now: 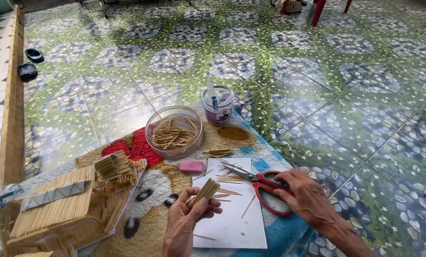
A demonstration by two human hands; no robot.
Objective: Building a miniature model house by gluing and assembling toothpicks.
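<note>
My left hand [190,215] grips a small flat panel of glued toothpicks [205,191], held tilted above a white sheet of paper [232,219]. My right hand [309,195] rests on the red handles of a pair of scissors [262,182] lying on the paper's right edge, blades pointing left. Loose toothpicks [228,180] are scattered on the paper. A clear round bowl [174,132] of toothpicks stands beyond the paper. A pink eraser-like block [191,166] lies beside it.
A toothpick model house [65,202] with a roof stands at the lower left on a colourful cartoon rug [151,190]. A small plastic cup [218,104] holding a glue tube sits behind the bowl. Patterned floor tiles [317,95] surround the rug; sandals [28,71] lie far left.
</note>
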